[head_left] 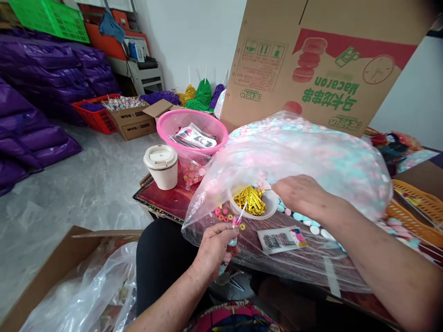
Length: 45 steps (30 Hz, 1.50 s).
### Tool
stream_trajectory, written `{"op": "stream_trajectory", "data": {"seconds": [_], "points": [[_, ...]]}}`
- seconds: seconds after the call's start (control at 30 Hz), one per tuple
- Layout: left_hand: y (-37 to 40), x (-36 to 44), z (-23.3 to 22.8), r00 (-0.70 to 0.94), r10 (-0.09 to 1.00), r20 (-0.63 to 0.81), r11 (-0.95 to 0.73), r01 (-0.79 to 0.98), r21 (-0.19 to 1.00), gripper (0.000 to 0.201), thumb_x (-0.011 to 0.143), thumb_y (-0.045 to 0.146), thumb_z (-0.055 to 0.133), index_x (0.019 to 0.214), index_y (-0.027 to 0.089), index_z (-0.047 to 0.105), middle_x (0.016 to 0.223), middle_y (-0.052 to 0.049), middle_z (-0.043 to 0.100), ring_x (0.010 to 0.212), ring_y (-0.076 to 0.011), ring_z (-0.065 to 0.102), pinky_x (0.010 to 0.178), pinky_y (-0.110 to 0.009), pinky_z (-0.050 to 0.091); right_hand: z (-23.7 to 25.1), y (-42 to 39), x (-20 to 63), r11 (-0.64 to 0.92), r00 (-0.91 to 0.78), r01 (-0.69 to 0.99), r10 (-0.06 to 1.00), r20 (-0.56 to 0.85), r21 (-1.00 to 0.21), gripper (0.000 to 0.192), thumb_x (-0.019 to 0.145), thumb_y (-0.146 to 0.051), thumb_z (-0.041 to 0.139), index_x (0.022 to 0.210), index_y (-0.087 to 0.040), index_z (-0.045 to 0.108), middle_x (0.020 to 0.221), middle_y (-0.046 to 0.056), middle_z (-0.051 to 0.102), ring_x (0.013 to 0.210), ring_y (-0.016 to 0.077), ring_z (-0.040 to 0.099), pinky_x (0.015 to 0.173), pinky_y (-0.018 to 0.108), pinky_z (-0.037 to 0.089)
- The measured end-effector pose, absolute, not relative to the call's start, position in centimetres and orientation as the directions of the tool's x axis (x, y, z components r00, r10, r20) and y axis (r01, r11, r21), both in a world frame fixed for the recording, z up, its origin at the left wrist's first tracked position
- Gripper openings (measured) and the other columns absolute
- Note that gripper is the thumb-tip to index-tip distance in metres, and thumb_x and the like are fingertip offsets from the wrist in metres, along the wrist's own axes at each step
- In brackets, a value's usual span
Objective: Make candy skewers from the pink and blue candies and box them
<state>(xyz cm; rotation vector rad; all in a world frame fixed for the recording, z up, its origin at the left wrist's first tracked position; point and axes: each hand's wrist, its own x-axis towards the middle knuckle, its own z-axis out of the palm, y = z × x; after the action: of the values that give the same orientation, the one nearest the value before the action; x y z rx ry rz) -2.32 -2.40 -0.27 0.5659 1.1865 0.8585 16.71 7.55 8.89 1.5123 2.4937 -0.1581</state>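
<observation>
My left hand [216, 242] is closed round the gathered neck of a small see-through bag of pink and blue candy [228, 257], with a white stick [243, 210] poking up out of it. My right hand [294, 191] is pinched at the right rim of a white bowl [272, 207]. A thin dark strip, apparently a twist tie [266, 190], sticks out from its fingertips. Gold twist ties [251, 200] fill the bowl. Red and yellow candy rings [224, 214] lie left of it. A flat printed packet [282, 240] rests in front, on plastic film.
A large plastic bag of pink and blue candies [304, 147] covers much of the table, before a tall cardboard box [270, 69]. Left stand a lidded cup [162, 168] and a pink basket [221, 133] of packets. An open carton [44, 272] is on the floor.
</observation>
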Motion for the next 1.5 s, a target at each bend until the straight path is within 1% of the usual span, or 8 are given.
{"op": "stream_trajectory", "data": {"seconds": [0.1,0.23,0.4,0.73,0.9,1.03,1.3,1.5], "points": [[-2.2,-1.0,-0.2,0.153,0.825,-0.544,0.565,-0.263,0.782,0.022,0.061,0.036,0.062,0.068,0.015,0.060,0.060,0.001,0.059,0.043,-0.0081,0.052,0.033,-0.016,0.021,9.6,2.5,17.7,0.487,-0.521,0.852,0.825,-0.221,-0.190,0.029,0.089,-0.012,0.041,0.100,-0.021,0.067,0.072,0.003,0.064,0.067,0.0135,0.060,0.064,0.025,0.046],[-2.4,1.3,0.0,0.254,0.819,-0.514,0.562,-0.177,0.808,0.019,0.065,0.034,0.057,0.068,0.015,0.059,0.056,0.001,0.057,0.043,-0.0083,0.050,0.035,-0.016,0.024,5.8,-3.1,16.5,0.342,-0.523,0.578,0.852,-0.014,-0.741,0.046,0.093,-0.020,0.027,0.138,-0.018,0.040,0.070,0.000,0.058,0.062,0.0117,0.053,0.063,0.025,0.045],[-3.4,2.7,0.8,0.382,0.828,-0.411,0.442,0.007,0.897,0.023,0.076,0.033,0.046,0.068,0.014,0.059,0.055,0.000,0.055,0.047,-0.0080,0.045,0.041,-0.016,0.030,2.5,-4.8,16.5,0.018,-0.318,0.473,0.936,-0.151,-0.881,0.059,0.090,-0.019,0.030,0.147,-0.013,0.018,0.058,-0.004,0.048,0.054,0.0128,0.047,0.055,0.025,0.041],[-4.2,4.7,-0.2,0.379,0.840,-0.389,0.484,-0.198,0.853,0.036,0.068,0.048,0.069,0.070,0.013,0.061,0.053,0.005,0.048,0.039,-0.0031,0.037,0.037,-0.015,0.028,-0.6,-7.3,18.4,0.061,0.120,0.442,0.985,0.126,-0.895,0.057,0.086,-0.028,0.047,0.139,-0.013,0.034,0.054,-0.006,0.047,0.048,0.0121,0.045,0.050,0.024,0.039],[-3.5,4.5,0.1,0.659,0.569,-0.492,0.748,-0.168,0.642,0.033,0.054,0.031,0.083,0.067,0.007,0.065,0.055,-0.002,0.060,0.045,-0.0083,0.054,0.047,-0.019,0.045,-0.1,-8.4,20.5,0.340,-0.239,0.422,0.936,0.259,-0.840,0.019,0.090,-0.025,0.047,0.084,-0.018,0.064,0.064,0.001,0.061,0.059,0.0122,0.056,0.057,0.023,0.044],[-3.2,4.6,0.5,0.782,0.451,-0.430,0.819,-0.171,0.548,0.044,0.053,0.019,0.084,0.091,0.010,0.065,0.071,-0.003,0.065,0.052,-0.0111,0.060,0.050,-0.023,0.053,1.1,-8.0,21.8,0.536,-0.400,0.333,0.825,0.398,-0.776,0.014,0.090,-0.022,0.051,0.083,-0.020,0.062,0.071,0.001,0.065,0.069,0.0122,0.061,0.066,0.021,0.046],[-4.2,6.3,-0.2,0.493,0.703,-0.513,0.710,-0.438,0.552,0.052,0.057,0.016,0.082,0.102,0.015,0.055,0.066,0.001,0.064,0.050,-0.0090,0.058,0.051,-0.020,0.050,-0.8,-8.4,19.9,0.329,-0.039,0.620,0.919,0.391,-0.712,0.023,0.090,-0.022,0.045,0.068,-0.019,0.050,0.056,-0.003,0.056,0.050,0.0095,0.050,0.049,0.019,0.038],[-4.7,7.0,-0.4,0.310,0.886,-0.346,0.422,-0.227,0.878,0.053,0.065,0.038,0.078,0.108,0.020,0.053,0.072,0.002,0.063,0.055,-0.0094,0.055,0.050,-0.019,0.041,-0.2,-8.1,21.4,0.386,-0.171,0.890,0.776,0.607,-0.242,0.024,0.090,-0.013,0.039,0.072,-0.017,0.054,0.056,0.003,0.055,0.053,0.0158,0.050,0.054,0.029,0.034]]}}
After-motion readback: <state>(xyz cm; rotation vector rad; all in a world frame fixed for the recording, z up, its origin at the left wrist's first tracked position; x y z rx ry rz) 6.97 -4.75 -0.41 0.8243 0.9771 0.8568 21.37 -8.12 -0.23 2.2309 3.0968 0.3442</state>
